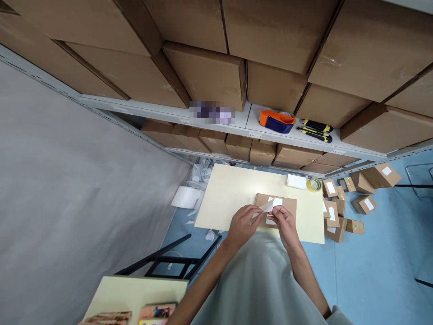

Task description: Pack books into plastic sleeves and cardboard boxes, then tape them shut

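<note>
Both hands hover over a flat cardboard box (290, 205) on the pale yellow table (226, 194). Between them a small white label sheet (268, 207) is pinched, lifted and slightly curled. My left hand (244, 224) grips its left end between thumb and fingers. At the other end, my right hand (283, 221) pinches it near the box's right half. White label patches show on the box top behind and below the fingers, and the hands partly cover them. Whether the sheet touches the box I cannot tell.
A tape roll (314, 184) and a white stack of labels (296, 181) sit at the table's back right. Labelled cartons (365, 204) lie on the floor to the right. Above, a shelf (241, 118) holds boxes, an orange-blue tape dispenser (277, 122) and box cutters (316, 131).
</note>
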A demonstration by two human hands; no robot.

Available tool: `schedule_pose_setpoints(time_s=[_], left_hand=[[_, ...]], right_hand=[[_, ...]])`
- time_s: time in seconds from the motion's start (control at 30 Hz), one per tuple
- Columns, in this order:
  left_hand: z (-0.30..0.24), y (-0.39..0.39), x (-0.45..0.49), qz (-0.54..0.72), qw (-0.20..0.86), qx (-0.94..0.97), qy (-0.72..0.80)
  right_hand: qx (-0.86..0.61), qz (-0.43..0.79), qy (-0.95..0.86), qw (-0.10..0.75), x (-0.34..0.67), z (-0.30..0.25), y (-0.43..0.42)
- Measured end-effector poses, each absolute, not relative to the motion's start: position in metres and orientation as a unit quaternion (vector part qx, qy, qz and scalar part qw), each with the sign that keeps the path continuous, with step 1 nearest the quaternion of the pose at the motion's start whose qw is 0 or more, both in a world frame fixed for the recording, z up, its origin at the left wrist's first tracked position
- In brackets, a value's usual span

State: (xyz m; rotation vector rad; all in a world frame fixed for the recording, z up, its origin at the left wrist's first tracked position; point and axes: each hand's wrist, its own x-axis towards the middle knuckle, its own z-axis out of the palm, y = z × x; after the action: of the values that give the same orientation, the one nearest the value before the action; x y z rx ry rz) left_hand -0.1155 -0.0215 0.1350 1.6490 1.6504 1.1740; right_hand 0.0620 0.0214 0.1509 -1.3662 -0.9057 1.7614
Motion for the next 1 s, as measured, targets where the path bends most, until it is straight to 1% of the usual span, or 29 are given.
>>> schedule_pose_setpoints(time_s=[0.2, 0.3, 0.4, 0.53, 0.63, 0.7, 1.0], left_hand=[[0.137, -0.019, -0.120, 0.412, 0.230, 0.623, 0.624], [0.138, -0.017, -0.127, 0.422, 0.242, 0.589, 0.645], [0.139, -0.015, -0.136, 0.449, 0.288, 0.534, 0.656], [0.141, -0.012, -0.145, 0.483, 0.385, 0.443, 0.650], [0.146, -0.012, -0.148, 0.481, 0.445, 0.400, 0.641], [0.150, -0.011, -0.150, 0.475, 0.464, 0.388, 0.639], [0.154, -0.012, -0.162, 0.497, 0.440, 0.354, 0.660]], right_hand=[[-0.522, 0.697, -0.355, 0.339, 0.062, 0.153, 0.021], [-0.522, 0.693, -0.364, 0.338, 0.063, 0.154, 0.023], [-0.539, 0.655, -0.398, 0.351, 0.065, 0.151, 0.027], [-0.570, 0.590, -0.445, 0.358, 0.065, 0.146, 0.034], [-0.581, 0.559, -0.469, 0.361, 0.060, 0.146, 0.038], [-0.578, 0.547, -0.486, 0.362, 0.055, 0.149, 0.041], [-0.532, 0.476, -0.607, 0.348, 0.017, 0.177, 0.087]])
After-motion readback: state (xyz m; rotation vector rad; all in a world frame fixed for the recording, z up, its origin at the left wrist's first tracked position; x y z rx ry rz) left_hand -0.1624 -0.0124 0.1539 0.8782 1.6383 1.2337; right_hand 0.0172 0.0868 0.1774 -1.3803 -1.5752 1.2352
